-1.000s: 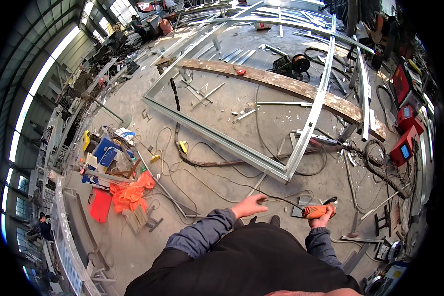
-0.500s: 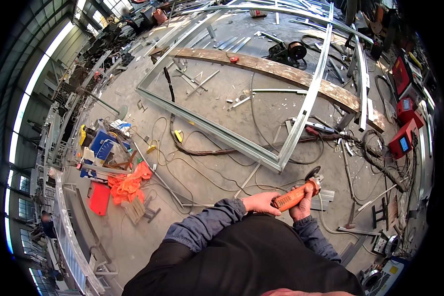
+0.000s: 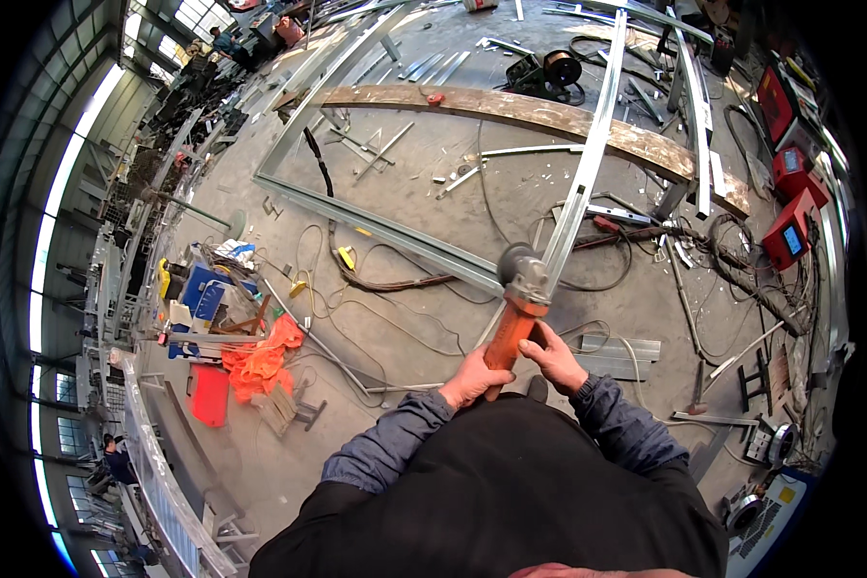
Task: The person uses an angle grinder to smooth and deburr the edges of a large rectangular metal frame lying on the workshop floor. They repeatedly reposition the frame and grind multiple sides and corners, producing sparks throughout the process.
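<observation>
An orange angle grinder (image 3: 512,332) is held in front of my body, its metal head and dark disc (image 3: 518,258) pointing away from me. My left hand (image 3: 470,379) is closed round the rear of its body. On the other side, my right hand (image 3: 557,362) grips the body with the thumb pressed along it; some of its fingers are hidden behind the tool. In the picture, the disc overlaps the near corner of a welded metal frame (image 3: 380,231). Whether the two touch, I cannot tell.
A long wooden beam (image 3: 511,111) crosses beneath the frame. Cables (image 3: 395,285) snake over the floor. To the left are an orange cloth (image 3: 265,358) and a red case (image 3: 208,395); to the right, red machines (image 3: 788,229) and metal offcuts (image 3: 618,354).
The grinder's head has swung left and away from me, from pointing right to overlapping the frame's corner. Both hands have shifted left with it, and my view has moved slightly.
</observation>
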Action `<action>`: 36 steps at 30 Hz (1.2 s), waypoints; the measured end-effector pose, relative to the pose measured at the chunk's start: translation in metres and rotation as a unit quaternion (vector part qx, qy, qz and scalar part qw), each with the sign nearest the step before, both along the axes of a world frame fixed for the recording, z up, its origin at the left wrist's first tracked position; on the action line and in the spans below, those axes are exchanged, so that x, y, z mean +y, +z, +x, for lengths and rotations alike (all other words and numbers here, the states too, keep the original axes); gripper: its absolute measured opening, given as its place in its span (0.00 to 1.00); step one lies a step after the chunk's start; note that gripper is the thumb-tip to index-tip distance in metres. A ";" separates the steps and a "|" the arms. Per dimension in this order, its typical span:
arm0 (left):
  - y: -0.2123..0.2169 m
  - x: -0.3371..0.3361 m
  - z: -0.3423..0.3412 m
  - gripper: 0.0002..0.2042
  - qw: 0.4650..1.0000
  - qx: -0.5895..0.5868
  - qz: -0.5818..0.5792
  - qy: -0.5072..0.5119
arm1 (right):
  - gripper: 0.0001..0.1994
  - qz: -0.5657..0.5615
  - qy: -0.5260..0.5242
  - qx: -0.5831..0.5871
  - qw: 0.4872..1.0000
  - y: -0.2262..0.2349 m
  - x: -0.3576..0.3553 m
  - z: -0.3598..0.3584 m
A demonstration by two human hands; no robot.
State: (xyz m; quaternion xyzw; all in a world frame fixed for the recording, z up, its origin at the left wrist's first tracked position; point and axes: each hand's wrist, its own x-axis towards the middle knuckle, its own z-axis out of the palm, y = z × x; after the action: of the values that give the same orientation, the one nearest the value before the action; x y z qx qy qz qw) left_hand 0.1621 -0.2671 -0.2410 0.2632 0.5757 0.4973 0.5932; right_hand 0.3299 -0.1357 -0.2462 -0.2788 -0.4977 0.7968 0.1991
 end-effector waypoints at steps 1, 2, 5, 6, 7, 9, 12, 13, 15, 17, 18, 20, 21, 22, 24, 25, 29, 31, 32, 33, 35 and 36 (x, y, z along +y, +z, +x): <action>-0.005 -0.004 0.000 0.24 0.999 -0.006 0.022 0.038 | 0.33 -0.002 0.031 -0.020 0.999 0.000 0.003 0.006; -0.007 -0.009 -0.009 0.23 0.999 -0.003 0.010 0.051 | 0.31 -0.004 0.061 -0.039 0.997 0.000 0.006 0.010; -0.008 -0.022 -0.021 0.21 0.990 -0.043 -0.021 0.134 | 0.23 -0.067 0.033 -0.102 0.992 -0.044 0.004 0.037; -0.006 -0.030 -0.030 0.21 0.987 -0.033 -0.033 0.152 | 0.21 -0.084 0.026 -0.123 0.988 -0.063 0.002 0.045; 0.005 -0.038 -0.036 0.21 0.984 -0.027 -0.065 0.161 | 0.20 -0.105 0.022 -0.177 0.978 -0.076 0.000 0.054; 0.009 -0.050 -0.045 0.20 0.978 -0.009 -0.065 0.196 | 0.20 -0.125 0.011 -0.212 0.969 -0.124 -0.014 0.076; 0.005 -0.070 -0.046 0.19 0.970 0.015 -0.036 0.239 | 0.20 -0.132 0.026 -0.236 0.962 -0.138 -0.023 0.093; 0.003 -0.076 -0.046 0.19 0.968 0.015 -0.037 0.247 | 0.21 -0.128 0.032 -0.239 0.962 -0.137 -0.024 0.094; -0.006 -0.086 -0.048 0.18 0.966 0.015 -0.039 0.257 | 0.21 -0.059 0.082 -0.240 0.965 -0.133 -0.015 0.083; -0.011 -0.090 -0.051 0.18 0.970 0.019 -0.067 0.234 | 0.22 0.013 0.134 -0.236 0.962 -0.111 -0.003 0.059; -0.011 -0.091 -0.052 0.18 0.971 0.020 -0.080 0.222 | 0.24 0.046 0.155 -0.206 0.965 -0.098 0.001 0.044; -0.004 -0.084 -0.049 0.19 0.972 0.044 -0.105 0.203 | 0.27 0.073 0.211 -0.173 0.959 -0.079 0.006 0.016; 0.000 -0.079 -0.047 0.20 0.973 0.056 -0.115 0.194 | 0.29 0.066 0.229 -0.150 0.960 -0.069 0.007 0.002; 0.001 -0.073 -0.046 0.21 0.975 0.076 -0.116 0.176 | 0.31 0.063 0.243 -0.135 0.959 -0.058 0.007 -0.010; 0.004 -0.058 -0.043 0.23 0.977 0.116 -0.115 0.138 | 0.35 0.048 0.229 -0.087 0.968 -0.069 -0.006 -0.032; 0.005 -0.052 -0.040 0.23 0.979 0.127 -0.117 0.112 | 0.35 -0.016 0.207 -0.065 0.976 -0.062 -0.010 -0.040; 0.013 -0.023 -0.036 0.26 0.968 0.196 -0.152 -0.031 | 0.36 -0.254 0.042 0.025 0.966 -0.051 -0.030 -0.047; 0.030 -0.002 -0.033 0.29 0.955 0.226 -0.157 -0.109 | 0.34 -0.334 -0.051 0.053 0.940 -0.056 -0.038 -0.046; 0.027 0.006 -0.031 0.29 0.946 0.244 -0.160 -0.140 | 0.32 -0.347 -0.089 0.054 0.932 -0.062 -0.040 -0.041; 0.020 0.022 -0.032 0.29 0.936 0.265 -0.161 -0.169 | 0.31 -0.366 -0.125 0.061 0.920 -0.076 -0.034 -0.042; -0.011 0.053 -0.039 0.31 0.925 0.270 -0.165 -0.209 | 0.28 -0.396 -0.192 0.053 0.896 -0.092 -0.010 -0.046; -0.008 0.071 -0.027 0.30 0.914 0.287 -0.177 -0.224 | 0.27 -0.419 -0.205 0.075 0.881 -0.105 0.001 -0.039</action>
State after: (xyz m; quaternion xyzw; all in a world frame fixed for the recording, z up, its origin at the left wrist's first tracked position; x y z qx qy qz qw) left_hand 0.1352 -0.1958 -0.2494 0.4074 0.7256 0.1443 0.5354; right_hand 0.2912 -0.1351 -0.3514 -0.3713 -0.0326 0.8908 0.2599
